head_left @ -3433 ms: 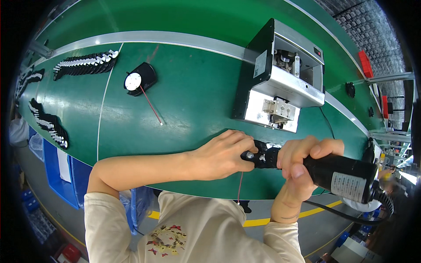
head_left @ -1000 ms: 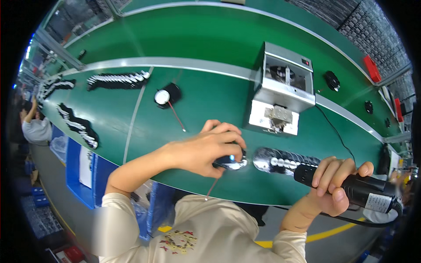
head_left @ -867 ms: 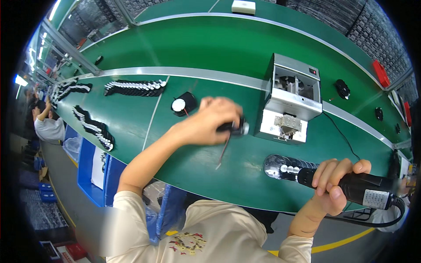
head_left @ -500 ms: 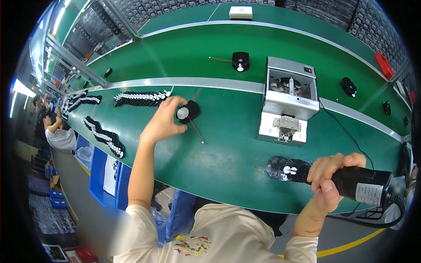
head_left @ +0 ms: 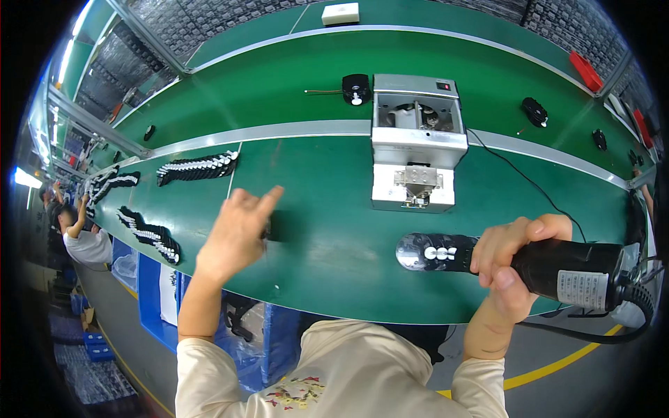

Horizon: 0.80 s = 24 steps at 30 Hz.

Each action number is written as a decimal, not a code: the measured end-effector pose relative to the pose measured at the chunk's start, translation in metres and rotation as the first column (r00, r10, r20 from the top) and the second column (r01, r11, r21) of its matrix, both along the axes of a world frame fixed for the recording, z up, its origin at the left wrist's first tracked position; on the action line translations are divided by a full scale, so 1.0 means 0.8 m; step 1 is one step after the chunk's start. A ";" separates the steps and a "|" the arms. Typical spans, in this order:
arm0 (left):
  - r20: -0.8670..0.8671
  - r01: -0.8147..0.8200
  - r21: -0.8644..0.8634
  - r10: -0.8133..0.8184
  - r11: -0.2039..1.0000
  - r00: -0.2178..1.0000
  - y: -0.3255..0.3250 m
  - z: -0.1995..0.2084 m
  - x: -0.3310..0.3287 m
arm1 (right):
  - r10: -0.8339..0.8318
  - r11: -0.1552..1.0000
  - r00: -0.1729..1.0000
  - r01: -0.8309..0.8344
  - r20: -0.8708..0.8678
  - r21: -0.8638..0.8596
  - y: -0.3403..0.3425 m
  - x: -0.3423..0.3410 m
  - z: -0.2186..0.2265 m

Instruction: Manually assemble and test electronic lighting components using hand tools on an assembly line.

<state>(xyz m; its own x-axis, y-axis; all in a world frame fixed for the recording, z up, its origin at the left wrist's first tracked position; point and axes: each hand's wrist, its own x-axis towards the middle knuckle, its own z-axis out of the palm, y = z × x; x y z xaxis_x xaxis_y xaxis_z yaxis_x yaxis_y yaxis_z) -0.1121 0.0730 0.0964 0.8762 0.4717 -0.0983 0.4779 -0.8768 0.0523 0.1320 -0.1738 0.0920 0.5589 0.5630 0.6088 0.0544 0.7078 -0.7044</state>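
My left hand [head_left: 233,233] is over the left middle of the table, index finger stretched out and the others curled. They close on a small black part [head_left: 270,230], mostly hidden behind the hand. My right hand [head_left: 512,254] is wrapped round the narrow end of a black cylindrical tool [head_left: 568,275] with a pale label and a thick cable; its exact kind I cannot make out. Beside those fingers is a short overlapping row of black parts with white discs [head_left: 435,252]. Whether the fingers touch that row I cannot tell.
A silver machine [head_left: 421,136] stands at the table's back middle, its cord trailing right. Rows of black-and-white parts [head_left: 198,167] lie at left. A wired black part [head_left: 356,89] rests on the raised green strip. Blue bins [head_left: 157,299] sit below the front edge.
My left hand has drawn nearer to me with the black part, whose white disc no longer shows. My right hand keeps its grip. The whole view has shifted slightly.
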 end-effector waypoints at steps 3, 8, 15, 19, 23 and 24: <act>0.140 0.169 -0.287 -0.134 0.943 0.981 -0.028 -0.024 0.027 | 0.041 0.999 0.999 -0.041 0.021 -0.002 -0.001 -0.001 0.002; 0.610 0.522 -0.466 -0.168 0.715 0.774 -0.070 -0.085 0.074 | 0.032 0.995 0.999 -0.033 -0.008 -0.090 -0.010 0.001 0.006; 0.713 0.661 -0.373 -0.254 0.651 0.653 -0.104 -0.111 0.126 | 0.044 0.996 0.999 -0.042 0.024 -0.084 -0.010 0.007 0.004; 0.731 0.701 -0.315 -0.308 0.639 0.609 -0.105 -0.113 0.137 | 0.085 0.992 0.993 -0.078 0.078 -0.095 -0.010 0.014 0.005; 0.708 0.715 -0.310 -0.350 0.626 0.613 -0.102 -0.114 0.139 | 0.126 0.985 0.985 -0.110 0.115 -0.133 -0.011 0.020 0.005; 0.697 0.714 -0.318 -0.357 0.624 0.622 -0.100 -0.115 0.139 | 0.082 0.991 0.985 -0.065 0.150 -0.115 -0.008 0.021 0.002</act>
<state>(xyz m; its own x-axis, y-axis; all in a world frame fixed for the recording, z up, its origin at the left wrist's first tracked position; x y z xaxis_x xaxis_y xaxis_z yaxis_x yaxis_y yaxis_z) -0.0010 -0.0068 0.0048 0.9133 -0.0865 0.3979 -0.3456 -0.6812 0.6453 0.1486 -0.1804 0.0938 0.4176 0.6670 0.6171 0.1187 0.6332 -0.7648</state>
